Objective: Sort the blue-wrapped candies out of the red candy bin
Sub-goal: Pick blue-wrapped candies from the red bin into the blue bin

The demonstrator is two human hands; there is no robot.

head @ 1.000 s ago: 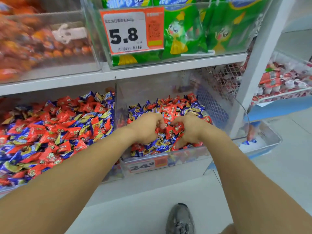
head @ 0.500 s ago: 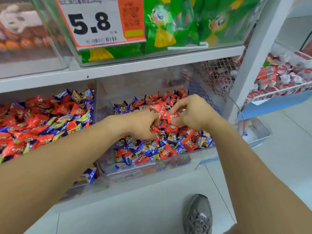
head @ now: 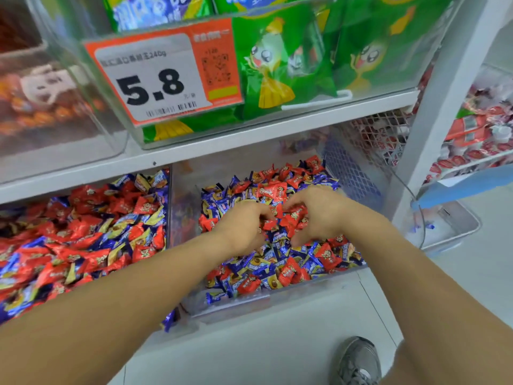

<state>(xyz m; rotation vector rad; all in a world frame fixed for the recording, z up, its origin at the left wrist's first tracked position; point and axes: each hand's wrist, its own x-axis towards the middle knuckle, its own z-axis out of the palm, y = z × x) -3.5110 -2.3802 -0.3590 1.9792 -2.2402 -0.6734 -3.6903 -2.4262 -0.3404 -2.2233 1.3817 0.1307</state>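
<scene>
Left hand: the left hand point(head: 244, 226) reaches into the clear bin point(head: 277, 297) on the lower shelf, back of the hand up, fingers curled down into the pile and pinching red candies point(head: 294, 220) at its fingertips.
Right hand: the right hand point(head: 319, 215) sits just beside the left, knuckles up, fingers curled round a small clump of the same red candies; the two hands nearly touch above the middle of the pile.
Arms: both forearms are bare and stretch forward from the bottom corners toward the bin.
Blue candies: the blue candies point(head: 266, 262) lie mixed all through the pile with the red ones, most thickly in front of and under the hands.
Neighbouring bin: the left bin point(head: 83, 237) holds red, blue and yellow wrapped candies.
Hidden: the fingertips are buried in wrappers, so whether a blue candy is also held cannot be told; the candy wrappers' print is too small to read.
Writing: the price tag point(head: 163, 76) on the upper bin reads "5.8" and "240g", with a bar code and a square code; its other characters are blurred.
Upper shelf: green snack bags point(head: 280, 65) with cartoon faces stand behind the tag.
Floor: a grey shoe point(head: 358, 362) shows at the bottom edge, partly cut off.
</scene>
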